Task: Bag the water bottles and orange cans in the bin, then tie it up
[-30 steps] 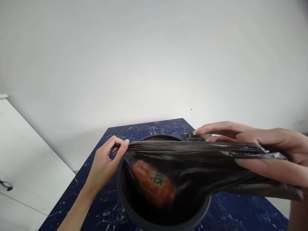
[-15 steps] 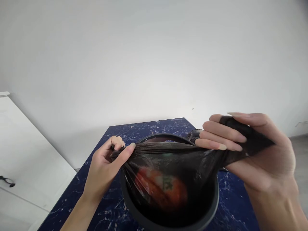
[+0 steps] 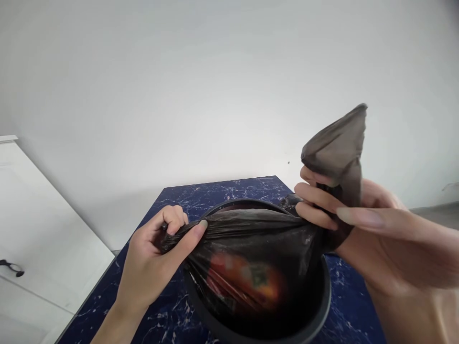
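Observation:
A thin black plastic bag (image 3: 251,239) is stretched across the mouth of a round dark bin (image 3: 324,301). Through the film shows a blurred orange and red package (image 3: 247,282) with dark lettering I cannot read. My left hand (image 3: 161,258) pinches the gathered left side of the bag between thumb and fingers. My right hand (image 3: 373,234) grips the right side, fingers folded around the plastic. A loose corner of the bag stands up above those fingers. The bag's lower part is hidden inside the bin.
The bin stands on a blue marbled tabletop (image 3: 215,188) against a plain pale wall (image 3: 222,86). At the left is a white cabinet (image 3: 39,239) with a black handle (image 3: 12,268). Crumpled black plastic (image 3: 291,203) lies behind the bin's rim.
My right hand has turned and shifted its hold, and the bag's corner now points upward from the fingers. My left hand keeps its pinch and has moved slightly.

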Available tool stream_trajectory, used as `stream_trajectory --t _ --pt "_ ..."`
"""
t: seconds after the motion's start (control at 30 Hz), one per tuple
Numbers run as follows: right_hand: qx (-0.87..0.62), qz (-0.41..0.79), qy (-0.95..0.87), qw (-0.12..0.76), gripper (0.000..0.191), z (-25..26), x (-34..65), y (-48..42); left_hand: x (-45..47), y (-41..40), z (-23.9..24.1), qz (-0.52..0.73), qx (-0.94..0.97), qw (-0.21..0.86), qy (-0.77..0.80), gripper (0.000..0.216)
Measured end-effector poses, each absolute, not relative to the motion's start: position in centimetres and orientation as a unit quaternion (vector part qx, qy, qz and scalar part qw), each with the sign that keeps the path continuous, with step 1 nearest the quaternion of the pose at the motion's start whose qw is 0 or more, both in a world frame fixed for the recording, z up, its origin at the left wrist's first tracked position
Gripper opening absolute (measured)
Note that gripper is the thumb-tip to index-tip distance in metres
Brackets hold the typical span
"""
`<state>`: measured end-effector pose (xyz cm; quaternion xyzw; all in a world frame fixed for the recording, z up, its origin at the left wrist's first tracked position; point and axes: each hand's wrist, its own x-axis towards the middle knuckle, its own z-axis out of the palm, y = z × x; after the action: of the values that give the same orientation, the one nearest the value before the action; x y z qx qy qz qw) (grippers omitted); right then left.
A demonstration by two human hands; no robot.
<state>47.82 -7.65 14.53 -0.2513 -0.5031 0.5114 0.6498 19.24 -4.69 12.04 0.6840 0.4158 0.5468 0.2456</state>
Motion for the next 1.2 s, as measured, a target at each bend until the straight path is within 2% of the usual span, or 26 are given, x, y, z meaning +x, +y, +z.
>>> stream_trajectory --t 0.23,0.43,0.7,0.83,0.93,1.1,1.2 --pt "-0.261 0.485 -0.490 0.675 0.023 13.9 45.9 -7.2 19.9 -5.6 12.3 0.541 0.708 0.211 0.403 0.049" --pt "-0.266 0.526 -0.462 0.663 0.046 13.8 45.5 -7.5 20.0 -6.5 12.9 0.522 0.759 0.146 0.361 0.040" --pt "-0.280 0.565 -0.489 0.602 0.047 14.0 45.2 -8.1 21.1 -6.4 16.1 0.423 0.852 0.061 0.304 0.037" --pt "-0.252 0.614 -0.513 0.544 0.046 14.2 45.3 -8.5 22.4 -6.5 17.7 0.409 0.857 0.053 0.308 0.036" --pt "-0.234 0.614 -0.527 0.539 0.045 14.6 45.6 -8.9 23.2 -6.8 18.7 0.423 0.850 0.043 0.311 0.036" --pt "-0.263 0.605 -0.566 0.495 0.026 15.1 46.4 -9.6 24.8 -7.6 19.9 0.439 0.843 0.018 0.309 0.034" --pt "-0.274 0.610 -0.600 0.439 0.051 15.2 46.3 -10.2 26.1 -8.2 20.4 0.433 0.855 -0.010 0.284 0.033"
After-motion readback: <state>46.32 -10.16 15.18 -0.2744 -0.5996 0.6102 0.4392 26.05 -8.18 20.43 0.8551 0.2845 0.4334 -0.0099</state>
